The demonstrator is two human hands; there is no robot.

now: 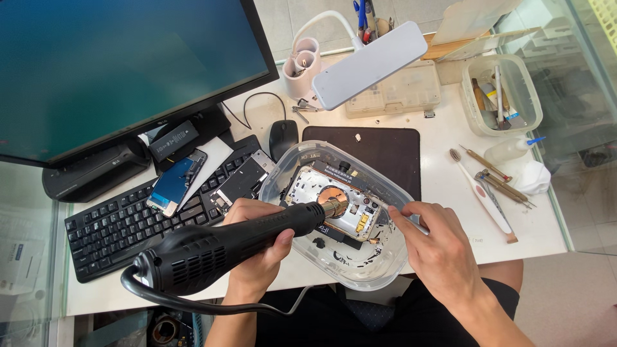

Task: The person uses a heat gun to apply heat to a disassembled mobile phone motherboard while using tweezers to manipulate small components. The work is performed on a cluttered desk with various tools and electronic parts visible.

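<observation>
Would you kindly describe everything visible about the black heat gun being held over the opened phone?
The heat gun is a long black plastic tool with vent slots near its rear and a thick black cord leaving its back end. Its metal nozzle points at the opened phone lying in a clear plastic tub. The left hand grips its barrel, holding it nearly level, tilted slightly toward the phone.

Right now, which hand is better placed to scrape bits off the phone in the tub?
The right hand. It rests at the tub rim beside the phone with a thin tool. The left hand is full, gripping the heat gun.
</observation>
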